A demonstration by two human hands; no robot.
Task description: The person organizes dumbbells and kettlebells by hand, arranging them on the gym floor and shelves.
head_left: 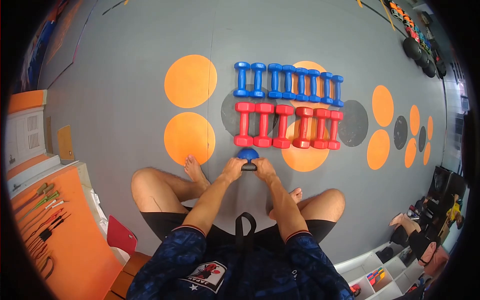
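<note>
Person's sitting on the gray floor w/ legs spread, both arms stretched fwd. Left hand and right hand are both wrapped around a blue dumbbell standing on end right in front of them, fingers closed on the dark handle, one hand each side. It's just below the leftmost red dumbbell, near touching it. Behind that there's a row of six red dumbbells lying side by side, then a row of eight blue dumbbells further back, both rows neat and parallel. Orange circles and dark ones are marked on the floor around them. Tools laid out on an orange table on the left, shelves bottom right.
</note>
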